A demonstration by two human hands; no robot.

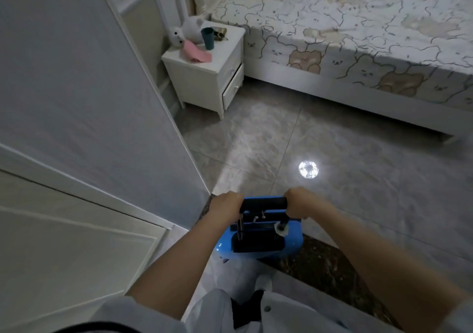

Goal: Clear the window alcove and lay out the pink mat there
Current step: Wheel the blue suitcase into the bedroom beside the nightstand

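Plastic, glossy and bright blue, forms the rounded shell of a small suitcase [258,251] standing low in the middle of the view, half on a dark speckled stone threshold [330,263] and half on the polished grey floor tiles [358,179]. Its black pull handle [263,202] is a straight bar on two thin metal rods that rise from a black recessed panel in the top of the shell. The left hand [225,206] is closed in a fist around the left end of that bar, and the right hand [300,203] is closed around the right end; both forearms are bare and reach forward from pale sleeves.

The tiles are shiny enough to mirror a round ceiling light [308,169]. To the left stands a smooth white panelled door [76,89]. Beyond it is a small white nightstand [204,77] with two drawers, boxy on short legs, carrying a fluffy white plush toy [188,29], a dark teal cup [207,38] and a flat pink cloth [197,52] hanging a little over its front edge. Just beside it runs a bed [358,38] with a white frame and a soft sheet printed with bears.

The pink mat cannot be made out with certainty.
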